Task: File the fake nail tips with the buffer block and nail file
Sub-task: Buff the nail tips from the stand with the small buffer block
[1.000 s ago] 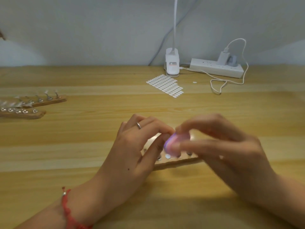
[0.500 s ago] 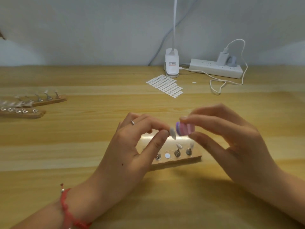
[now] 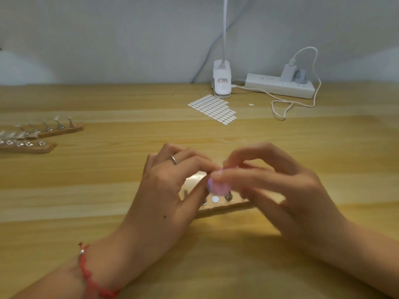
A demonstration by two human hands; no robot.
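Filing is mid-course: the right hand (image 3: 280,190) pinches the pink buffer block (image 3: 218,187) against a nail tip apparently pinched in the left hand (image 3: 170,190), with other stands on the wooden holder (image 3: 228,205) outstanding.

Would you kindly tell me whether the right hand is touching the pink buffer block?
Touching. The head view shows the right hand pinching the pink buffer block between thumb and fingertips, despite motion blur.
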